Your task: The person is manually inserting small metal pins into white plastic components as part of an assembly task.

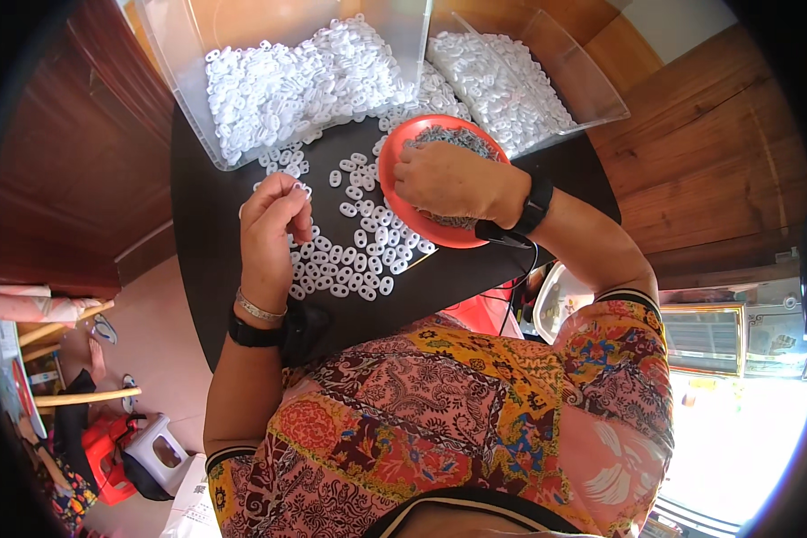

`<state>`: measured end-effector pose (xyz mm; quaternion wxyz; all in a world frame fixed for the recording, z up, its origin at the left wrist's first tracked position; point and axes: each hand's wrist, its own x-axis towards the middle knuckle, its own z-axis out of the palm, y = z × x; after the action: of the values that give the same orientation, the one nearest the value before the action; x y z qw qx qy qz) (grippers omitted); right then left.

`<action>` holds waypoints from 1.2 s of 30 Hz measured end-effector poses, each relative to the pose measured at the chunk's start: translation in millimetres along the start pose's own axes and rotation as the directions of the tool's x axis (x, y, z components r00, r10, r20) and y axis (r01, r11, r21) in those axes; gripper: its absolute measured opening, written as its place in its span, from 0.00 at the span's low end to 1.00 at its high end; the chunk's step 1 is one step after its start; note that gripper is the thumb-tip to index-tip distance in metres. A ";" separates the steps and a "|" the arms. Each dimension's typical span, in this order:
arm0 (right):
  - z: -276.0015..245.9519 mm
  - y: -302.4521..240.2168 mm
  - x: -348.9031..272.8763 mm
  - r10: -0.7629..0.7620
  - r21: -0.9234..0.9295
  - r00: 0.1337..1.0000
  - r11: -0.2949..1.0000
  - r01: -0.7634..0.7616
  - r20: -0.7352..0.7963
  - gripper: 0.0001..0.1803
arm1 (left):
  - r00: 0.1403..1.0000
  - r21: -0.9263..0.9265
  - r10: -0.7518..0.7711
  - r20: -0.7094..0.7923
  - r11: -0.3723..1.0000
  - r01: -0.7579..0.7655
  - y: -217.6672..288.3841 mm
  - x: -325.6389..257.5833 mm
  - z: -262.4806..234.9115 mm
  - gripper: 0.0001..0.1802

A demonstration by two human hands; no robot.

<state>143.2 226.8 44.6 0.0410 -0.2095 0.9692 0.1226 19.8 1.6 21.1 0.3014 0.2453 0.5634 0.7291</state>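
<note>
My left hand (273, 211) is raised over the left part of the dark table, thumb and fingers pinched on a small white oval plastic piece with two holes (304, 191). My right hand (453, 177) reaches into a red bowl (387, 170). Its fingers are curled down among many small grey metal pieces (466, 137), which look like screws or nails. The fingertips and anything they grip are hidden. Between the hands, many loose white two-hole pieces (350, 258) lie scattered on the table.
Behind the bowl stand two clear plastic bins (224, 161) (601, 117) heaped with the same white pieces. A dark curved table (208, 260) carries everything. A black cable (535, 260) runs near my right wrist. Stools (157, 453) stand on the floor at left.
</note>
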 end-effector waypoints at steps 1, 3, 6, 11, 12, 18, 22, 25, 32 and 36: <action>0.9 0.0 1.4 -0.004 0.000 1.000 1.000 0.004 -0.002 0.06 | 1.000 0.002 0.001 -0.004 1.000 -0.001 0.1 -0.6 0.7 0.09; 1.7 1.0 3.6 0.001 0.035 1.000 0.999 -0.001 -0.014 0.06 | 1.000 -0.014 -0.019 0.003 1.000 0.019 0.8 -1.3 2.2 0.09; -2.2 2.8 6.7 -0.016 0.113 0.995 0.993 0.027 -0.095 0.07 | 1.000 -0.006 0.005 0.021 1.000 -0.005 -0.8 -1.3 1.1 0.09; 0.0 9.0 -4.2 0.231 0.384 0.970 0.904 -0.186 -0.072 0.06 | 1.000 -0.020 0.016 0.007 1.000 -0.016 0.1 -0.9 1.7 0.09; -2.3 10.6 -8.3 0.320 0.509 0.942 0.830 -0.230 -0.097 0.06 | 1.000 -0.021 0.016 0.011 1.000 -0.015 0.6 -2.2 2.4 0.09; -3.8 6.5 -25.3 0.585 0.893 0.807 0.402 -0.201 -0.082 0.06 | 0.997 0.046 0.024 0.075 0.999 -0.027 5.5 -8.2 5.6 0.09; 7.8 10.8 -31.3 0.537 0.885 0.828 0.450 -0.119 -0.162 0.06 | 0.994 0.065 0.033 0.107 0.997 -0.040 3.4 -6.5 7.8 0.10; -14.2 0.6 -27.0 0.580 0.961 0.812 0.185 -0.207 0.064 0.05 | 0.993 0.062 0.040 0.110 0.997 -0.047 0.8 -7.8 9.3 0.10; -45.8 -32.3 12.0 0.596 0.995 0.802 0.092 -0.036 -0.026 0.07 | 0.990 0.132 0.090 0.106 0.986 -0.104 -2.2 -12.6 15.0 0.09; -44.3 -40.1 28.3 0.591 0.998 0.805 -0.008 0.063 -0.046 0.08 | 0.988 0.149 0.109 0.111 0.981 -0.125 -1.1 -14.2 15.2 0.09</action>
<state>132.8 168.9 74.9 -0.0872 0.0531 0.7770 -0.6211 40.5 1.9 23.5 0.2665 0.3378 0.5867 0.6860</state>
